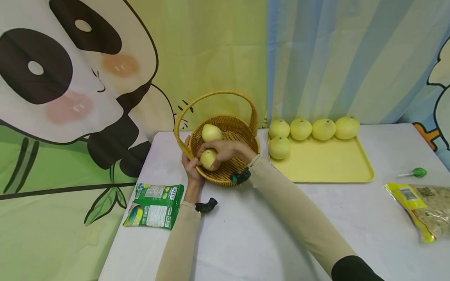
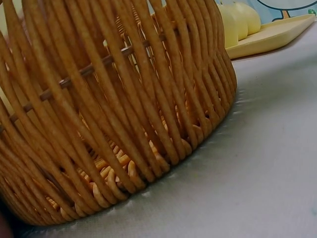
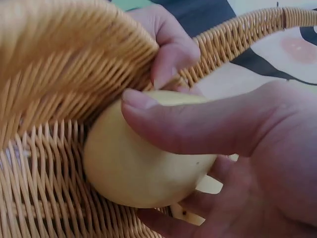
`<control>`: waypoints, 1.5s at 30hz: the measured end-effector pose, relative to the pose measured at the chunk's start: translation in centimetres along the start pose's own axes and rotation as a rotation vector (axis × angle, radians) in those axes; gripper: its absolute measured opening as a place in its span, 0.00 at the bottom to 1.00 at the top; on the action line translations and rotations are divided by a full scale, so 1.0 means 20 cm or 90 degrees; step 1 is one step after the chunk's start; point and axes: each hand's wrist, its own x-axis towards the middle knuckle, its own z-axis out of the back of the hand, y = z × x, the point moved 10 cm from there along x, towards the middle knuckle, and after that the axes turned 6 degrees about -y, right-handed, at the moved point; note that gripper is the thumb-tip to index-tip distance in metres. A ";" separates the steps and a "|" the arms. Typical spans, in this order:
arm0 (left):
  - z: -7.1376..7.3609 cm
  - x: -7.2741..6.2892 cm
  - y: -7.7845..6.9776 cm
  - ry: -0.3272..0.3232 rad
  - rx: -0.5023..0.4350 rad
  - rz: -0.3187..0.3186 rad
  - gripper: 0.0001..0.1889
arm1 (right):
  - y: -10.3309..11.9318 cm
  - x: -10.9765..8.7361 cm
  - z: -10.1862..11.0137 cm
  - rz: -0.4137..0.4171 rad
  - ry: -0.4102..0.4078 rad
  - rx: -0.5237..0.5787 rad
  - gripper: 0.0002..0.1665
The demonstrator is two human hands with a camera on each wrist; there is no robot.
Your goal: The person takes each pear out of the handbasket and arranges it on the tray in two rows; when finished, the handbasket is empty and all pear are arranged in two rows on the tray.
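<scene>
A wicker basket (image 1: 246, 156) with a tall arched handle stands on the table. My left hand (image 1: 192, 168) grips its left rim; in the right wrist view the left thumb (image 3: 176, 47) bends over the edge near the handle's foot. My right hand (image 1: 225, 150) reaches inside and holds a pale yellow pear (image 3: 143, 153), thumb across its top and fingers beneath. Another pear (image 1: 211, 133) lies farther back in the basket. Only woven wall (image 2: 124, 99) fills most of the left wrist view, with the left hand almost wholly out of sight.
A yellow tray (image 1: 327, 164) to the right bears several pears (image 1: 301, 129) along its back and left edges. Left of the basket lies a green packet (image 1: 154, 205). A green lollipop (image 1: 419, 172) and a yellow clear bag (image 1: 425, 207) lie at far right. Printed curtains hang behind.
</scene>
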 end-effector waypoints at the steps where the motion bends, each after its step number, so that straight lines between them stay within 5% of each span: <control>1: 0.00 0.00 0.00 0.000 0.004 0.000 0.54 | -0.01 -0.01 0.01 -0.003 -0.011 0.005 0.37; 11: -0.01 0.00 0.00 0.013 0.021 0.000 0.55 | -0.02 -0.24 0.26 0.036 -0.171 0.071 0.35; 24: -0.01 0.00 0.01 0.011 0.004 0.001 0.55 | 0.03 -0.77 0.52 0.074 -0.328 0.129 0.35; 34: 0.00 0.01 0.00 0.003 -0.008 -0.006 0.54 | -0.27 -1.16 0.68 -0.046 -0.461 0.108 0.36; 45: -0.01 0.01 0.01 0.011 -0.022 0.016 0.55 | -0.56 -1.39 0.74 -0.157 -0.543 0.079 0.39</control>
